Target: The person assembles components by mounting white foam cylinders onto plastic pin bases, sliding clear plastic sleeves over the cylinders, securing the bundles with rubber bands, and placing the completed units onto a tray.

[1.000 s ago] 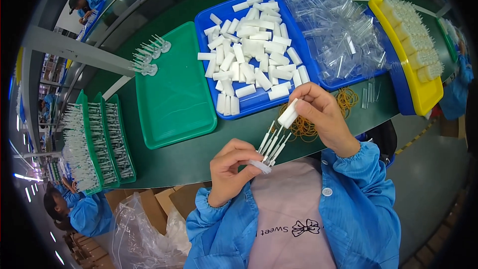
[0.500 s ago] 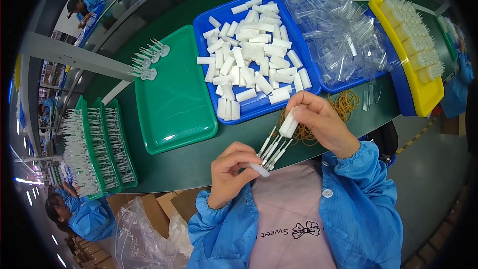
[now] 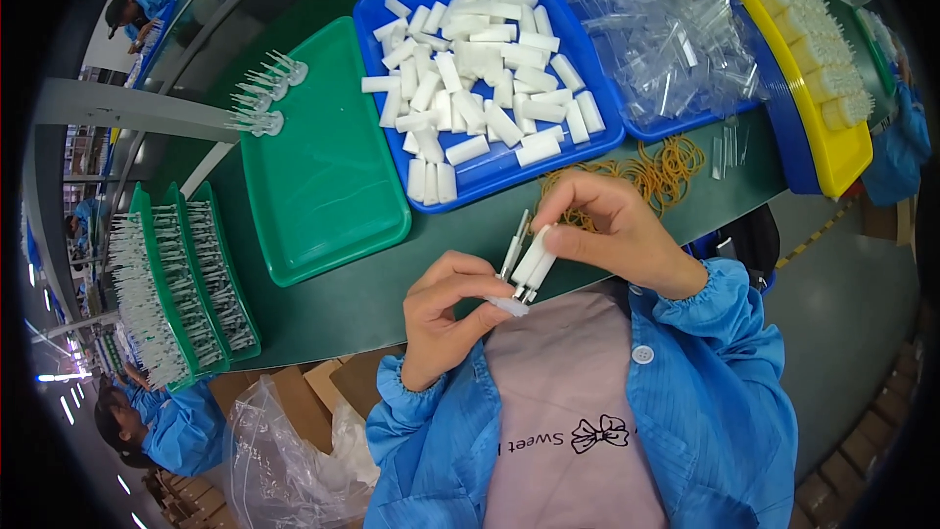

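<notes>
Over the table's near edge, my left hand (image 3: 443, 318) pinches the clear round base (image 3: 510, 307) of a small piece with several thin metal-and-white rods (image 3: 513, 247) rising from it. My right hand (image 3: 615, 233) is closed on a white foam block (image 3: 534, 261), with thumb and fingertips at its upper end. The block's lower end sits down among the rods, close to the base. Part of the rods is hidden behind the block and fingers. Just beyond my right hand lies a pile of tan rubber bands (image 3: 666, 176).
A blue tray (image 3: 387, 152) bears white foam blocks; another blue tray (image 3: 676, 127) holds clear plastic sleeves. Similar rod pieces (image 3: 262, 98) stand on a green tray (image 3: 323, 186). Left are green bins (image 3: 230, 284) of rods; right, a yellow bin (image 3: 850, 171). Other people work nearby.
The white foam block has moved down from the rod tips to among the rods, my right hand lowering with it. The view has shifted slightly, so the trays appear higher.
</notes>
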A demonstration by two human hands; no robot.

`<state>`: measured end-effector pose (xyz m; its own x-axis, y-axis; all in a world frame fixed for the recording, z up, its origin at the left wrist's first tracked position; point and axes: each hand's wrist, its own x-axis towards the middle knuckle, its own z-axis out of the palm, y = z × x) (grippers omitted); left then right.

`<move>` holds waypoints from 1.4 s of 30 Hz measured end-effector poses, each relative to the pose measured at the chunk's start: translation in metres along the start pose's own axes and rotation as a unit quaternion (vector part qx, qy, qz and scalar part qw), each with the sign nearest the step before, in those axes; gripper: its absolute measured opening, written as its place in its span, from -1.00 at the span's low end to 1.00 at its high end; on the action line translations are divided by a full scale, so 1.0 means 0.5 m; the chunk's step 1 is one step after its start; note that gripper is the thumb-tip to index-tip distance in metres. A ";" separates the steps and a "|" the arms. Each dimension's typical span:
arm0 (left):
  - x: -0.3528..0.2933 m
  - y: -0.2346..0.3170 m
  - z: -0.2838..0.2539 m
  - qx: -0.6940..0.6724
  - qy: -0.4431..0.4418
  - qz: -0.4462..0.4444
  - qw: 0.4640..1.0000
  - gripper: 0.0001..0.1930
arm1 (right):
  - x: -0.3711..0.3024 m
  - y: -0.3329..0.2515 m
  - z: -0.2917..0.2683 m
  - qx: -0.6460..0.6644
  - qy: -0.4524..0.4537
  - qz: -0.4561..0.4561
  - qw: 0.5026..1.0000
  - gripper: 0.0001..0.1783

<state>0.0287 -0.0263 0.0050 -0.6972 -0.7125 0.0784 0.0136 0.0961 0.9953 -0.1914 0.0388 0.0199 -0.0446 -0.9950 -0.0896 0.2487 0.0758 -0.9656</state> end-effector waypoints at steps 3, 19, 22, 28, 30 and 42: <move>-0.002 0.003 0.014 -0.092 0.038 0.011 0.995 -0.61 | -0.009 -0.002 0.013 0.082 -0.033 0.025 0.996 -0.86; -0.010 -0.001 0.005 -0.114 0.097 -0.034 0.988 -0.61 | 0.159 0.006 -0.045 -0.604 0.116 -0.239 0.751 -0.72; -0.013 -0.006 0.003 -0.114 0.091 -0.017 0.989 -0.64 | 0.191 0.039 -0.047 -0.692 0.120 -0.195 0.685 -0.71; -0.017 -0.012 -0.005 -0.083 0.118 -0.003 0.990 -0.74 | 0.178 0.031 -0.047 -0.544 0.096 -0.235 0.799 -0.76; -0.016 -0.008 0.000 -0.009 0.138 0.038 0.990 -0.80 | 0.163 0.008 -0.039 -0.261 0.050 -0.138 0.954 -0.72; 0.008 0.019 0.027 0.178 0.135 0.139 0.965 -0.74 | 0.126 0.014 0.012 0.204 0.048 0.022 0.978 -0.77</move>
<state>0.0163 -0.0189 0.0138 -0.4899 -0.7752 0.3988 -0.1069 0.5074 0.8550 -0.1866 -0.0240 0.0090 -0.1112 -0.9792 -0.1694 0.6165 0.0657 -0.7846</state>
